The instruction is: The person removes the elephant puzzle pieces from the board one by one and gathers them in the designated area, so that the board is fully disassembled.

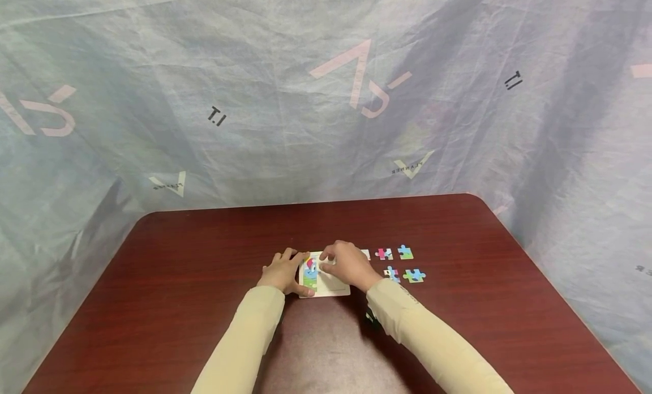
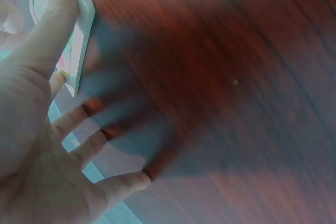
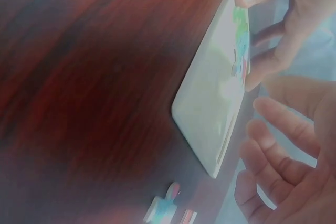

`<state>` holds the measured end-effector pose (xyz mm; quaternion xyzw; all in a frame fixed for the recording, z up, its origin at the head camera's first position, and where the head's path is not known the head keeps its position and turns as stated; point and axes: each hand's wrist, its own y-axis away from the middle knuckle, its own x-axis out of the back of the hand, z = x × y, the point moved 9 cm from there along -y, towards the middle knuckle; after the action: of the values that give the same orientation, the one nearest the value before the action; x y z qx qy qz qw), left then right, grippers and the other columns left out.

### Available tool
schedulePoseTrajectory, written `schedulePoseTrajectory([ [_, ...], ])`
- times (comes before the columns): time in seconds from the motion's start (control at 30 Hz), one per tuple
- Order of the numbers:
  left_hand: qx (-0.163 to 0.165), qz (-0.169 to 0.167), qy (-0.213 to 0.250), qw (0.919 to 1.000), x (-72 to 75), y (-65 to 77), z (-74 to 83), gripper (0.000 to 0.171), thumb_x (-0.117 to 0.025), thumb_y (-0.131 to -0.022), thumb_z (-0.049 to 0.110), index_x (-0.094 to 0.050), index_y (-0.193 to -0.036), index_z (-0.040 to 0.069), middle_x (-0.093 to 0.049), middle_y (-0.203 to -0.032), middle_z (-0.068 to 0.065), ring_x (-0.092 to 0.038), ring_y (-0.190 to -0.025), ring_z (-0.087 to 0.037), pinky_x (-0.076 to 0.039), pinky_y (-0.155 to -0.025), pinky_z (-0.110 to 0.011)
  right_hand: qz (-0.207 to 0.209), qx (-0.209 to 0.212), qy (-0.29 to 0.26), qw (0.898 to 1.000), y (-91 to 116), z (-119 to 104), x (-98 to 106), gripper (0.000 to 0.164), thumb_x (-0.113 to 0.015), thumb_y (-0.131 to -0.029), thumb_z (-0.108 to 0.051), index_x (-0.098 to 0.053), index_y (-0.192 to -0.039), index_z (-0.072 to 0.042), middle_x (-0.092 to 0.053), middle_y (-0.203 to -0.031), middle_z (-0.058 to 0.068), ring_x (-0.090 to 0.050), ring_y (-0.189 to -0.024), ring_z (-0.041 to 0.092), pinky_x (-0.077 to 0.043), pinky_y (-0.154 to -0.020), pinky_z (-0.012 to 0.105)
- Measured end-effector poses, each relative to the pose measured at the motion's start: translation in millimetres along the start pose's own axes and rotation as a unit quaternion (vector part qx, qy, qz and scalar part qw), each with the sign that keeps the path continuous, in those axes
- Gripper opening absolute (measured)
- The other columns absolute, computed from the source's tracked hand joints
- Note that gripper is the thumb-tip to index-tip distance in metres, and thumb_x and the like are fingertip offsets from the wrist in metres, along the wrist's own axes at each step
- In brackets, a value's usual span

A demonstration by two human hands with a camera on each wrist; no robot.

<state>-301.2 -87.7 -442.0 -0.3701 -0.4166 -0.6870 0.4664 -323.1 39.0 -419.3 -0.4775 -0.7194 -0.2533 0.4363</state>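
Observation:
A thin white puzzle board (image 1: 333,287) lies on the table, with joined picture pieces (image 1: 309,274) in blue, green and red along its left side. My left hand (image 1: 281,274) spans the board's left end, thumb pressing the near left corner and forefinger at the far edge. In the left wrist view, the other fingers of the left hand (image 2: 47,145) spread past the board over the tabletop. Above the board's middle hovers my right hand (image 1: 348,264), thumb and forefinger bent apart beside the joined pieces. The right wrist view shows nothing within the loosely bent fingers of the right hand (image 3: 283,150).
Right of the board lie several loose jigsaw pieces: a pink one (image 1: 384,254), a blue-green one (image 1: 405,252), a blue-pink one (image 1: 391,274) and a green one (image 1: 415,275). A dark item (image 1: 372,316) is partly hidden by the right sleeve. Grey cloth (image 1: 285,128) hangs behind the brown table (image 1: 193,281).

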Motion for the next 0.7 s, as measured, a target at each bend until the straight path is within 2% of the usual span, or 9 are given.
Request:
schedulePoseTrajectory([
  [0.2,0.005,-0.005,0.01,0.9999,1.7,1.7,-0.8,0.089,-0.089,-0.079,0.035,-0.045,-0.154,0.014,-0.04,-0.153,-0.018,-0.035,-0.141,-0.042,-0.03,-0.106,-0.075,-0.001,-0.006,0.02,1.0,-10.4,-6.8,-10.0,0.013,-0.08,-0.088,-0.021,-0.079,-0.098,-0.013,-0.066,-0.092,0.004,-0.063,-0.082,0.02,-0.052,-0.065,0.035],
  [0.47,-0.01,0.001,0.005,0.9999,3.2,3.6,2.8,0.09,-0.091,-0.076,0.036,-0.046,-0.152,0.014,-0.044,-0.149,-0.018,-0.039,-0.137,-0.042,-0.033,-0.103,-0.075,0.007,-0.024,0.088,0.996,-17.7,-9.6,-16.4,0.013,-0.085,-0.082,-0.026,-0.081,-0.091,-0.017,-0.068,-0.1,0.004,-0.067,-0.093,0.024,-0.056,-0.07,0.04],
  [0.7,-0.007,-0.001,0.015,0.9999,4.6,5.2,3.4,0.092,-0.091,-0.076,0.035,-0.045,-0.153,0.015,-0.043,-0.15,-0.017,-0.038,-0.139,-0.042,-0.03,-0.105,-0.075,-0.003,-0.021,0.071,0.997,-20.0,-7.8,-19.4,0.015,-0.087,-0.081,-0.026,-0.082,-0.092,-0.016,-0.069,-0.101,0.005,-0.067,-0.093,0.022,-0.056,-0.071,0.04],
])
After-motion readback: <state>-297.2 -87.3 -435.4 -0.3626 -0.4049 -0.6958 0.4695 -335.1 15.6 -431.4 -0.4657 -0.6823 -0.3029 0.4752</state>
